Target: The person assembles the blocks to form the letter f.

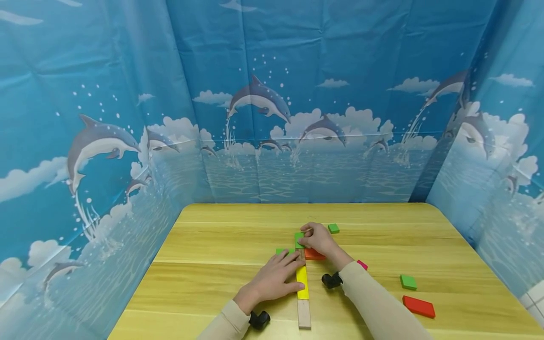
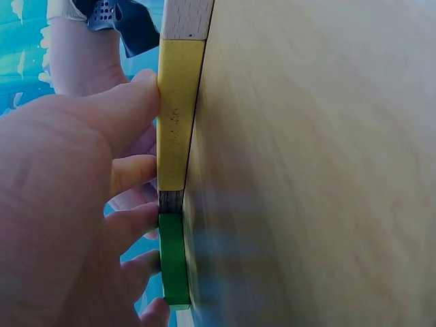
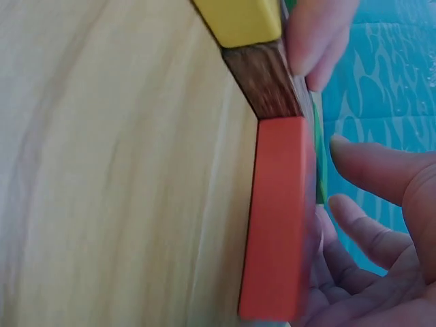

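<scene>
The left hand [image 1: 272,278] is resting flat, fingers straight, against the yellow block [image 1: 302,282] at table centre, steadying the row. At its one o'clock, the right hand [image 1: 319,240] is pinching the green block [image 1: 299,240] beside the orange block [image 1: 313,254]. These blocks are looking light, rigid and smooth; gripping the side edges seems best.

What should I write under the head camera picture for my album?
Two hands line up colored blocks: left hand steadies the yellow block, right hand places a green block.

I see bright, even light; faint shadows; head view bends at edges; wrist views blurred up close.
</scene>
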The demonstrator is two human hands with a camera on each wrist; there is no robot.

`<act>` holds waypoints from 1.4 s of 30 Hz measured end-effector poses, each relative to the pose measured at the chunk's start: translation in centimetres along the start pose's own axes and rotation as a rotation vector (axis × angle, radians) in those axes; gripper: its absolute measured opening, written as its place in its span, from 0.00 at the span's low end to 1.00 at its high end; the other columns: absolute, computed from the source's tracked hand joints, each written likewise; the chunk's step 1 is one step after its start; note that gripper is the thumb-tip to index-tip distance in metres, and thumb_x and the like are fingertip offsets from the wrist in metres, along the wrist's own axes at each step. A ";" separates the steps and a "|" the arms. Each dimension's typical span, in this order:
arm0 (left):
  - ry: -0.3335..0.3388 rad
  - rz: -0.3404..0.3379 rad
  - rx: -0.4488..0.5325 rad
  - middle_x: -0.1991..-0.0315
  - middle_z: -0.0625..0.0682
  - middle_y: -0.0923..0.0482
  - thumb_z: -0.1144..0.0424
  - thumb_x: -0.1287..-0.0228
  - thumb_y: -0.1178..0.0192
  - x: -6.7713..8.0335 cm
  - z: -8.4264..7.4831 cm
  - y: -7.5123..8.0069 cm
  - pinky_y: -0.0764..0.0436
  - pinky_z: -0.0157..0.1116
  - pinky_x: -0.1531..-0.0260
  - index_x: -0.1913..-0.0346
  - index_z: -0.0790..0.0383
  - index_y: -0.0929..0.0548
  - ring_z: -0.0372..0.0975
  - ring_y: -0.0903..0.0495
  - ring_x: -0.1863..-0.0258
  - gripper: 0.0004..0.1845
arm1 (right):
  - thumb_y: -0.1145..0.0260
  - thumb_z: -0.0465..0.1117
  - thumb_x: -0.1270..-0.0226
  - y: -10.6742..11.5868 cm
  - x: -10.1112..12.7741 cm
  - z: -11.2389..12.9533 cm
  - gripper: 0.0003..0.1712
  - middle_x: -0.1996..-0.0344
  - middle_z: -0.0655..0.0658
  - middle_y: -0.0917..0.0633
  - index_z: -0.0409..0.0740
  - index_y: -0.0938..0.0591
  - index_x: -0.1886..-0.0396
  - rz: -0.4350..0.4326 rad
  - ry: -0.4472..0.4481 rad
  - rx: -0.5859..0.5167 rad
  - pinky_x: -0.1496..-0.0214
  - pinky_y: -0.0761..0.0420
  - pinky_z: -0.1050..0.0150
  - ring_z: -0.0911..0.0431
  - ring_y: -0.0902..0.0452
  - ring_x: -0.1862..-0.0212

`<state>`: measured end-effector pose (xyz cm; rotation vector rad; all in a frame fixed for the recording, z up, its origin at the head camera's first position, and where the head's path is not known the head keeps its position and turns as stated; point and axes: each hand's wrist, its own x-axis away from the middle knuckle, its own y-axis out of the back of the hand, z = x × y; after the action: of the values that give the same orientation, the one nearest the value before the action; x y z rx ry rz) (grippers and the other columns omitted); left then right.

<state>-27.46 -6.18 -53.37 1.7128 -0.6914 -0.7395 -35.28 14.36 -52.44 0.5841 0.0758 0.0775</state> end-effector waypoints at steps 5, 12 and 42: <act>-0.002 -0.008 -0.004 0.29 0.48 0.55 0.36 0.36 0.59 0.0 0.0 -0.2 0.49 0.55 0.39 0.30 0.43 0.46 0.52 0.55 0.32 0.34 | 0.29 0.41 0.48 0.8 0.5 0.0 0.25 0.64 0.44 0.23 0.45 0.23 0.48 0.010 0.008 -0.028 0.70 0.23 0.61 0.53 0.27 0.66; -0.008 -0.015 -0.005 0.29 0.47 0.56 0.36 0.37 0.59 -0.2 0.2 -0.4 0.49 0.55 0.39 0.30 0.43 0.45 0.51 0.55 0.32 0.34 | 0.30 0.40 0.47 2.4 1.2 0.3 0.24 0.62 0.42 0.23 0.47 0.23 0.48 0.003 0.027 -0.042 0.72 0.24 0.60 0.51 0.26 0.67; -0.016 -0.021 -0.001 0.29 0.49 0.55 0.37 0.37 0.58 -0.3 0.4 -0.1 0.48 0.54 0.39 0.30 0.45 0.45 0.52 0.54 0.32 0.34 | 0.30 0.50 0.48 9.1 8.5 0.8 0.22 0.61 0.52 0.22 0.61 0.24 0.51 -0.137 0.172 0.099 0.67 0.23 0.62 0.55 0.26 0.62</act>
<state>-27.95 -6.16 -53.51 1.7172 -0.6844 -0.7686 -27.23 22.24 -47.15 0.6686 0.2874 -0.0094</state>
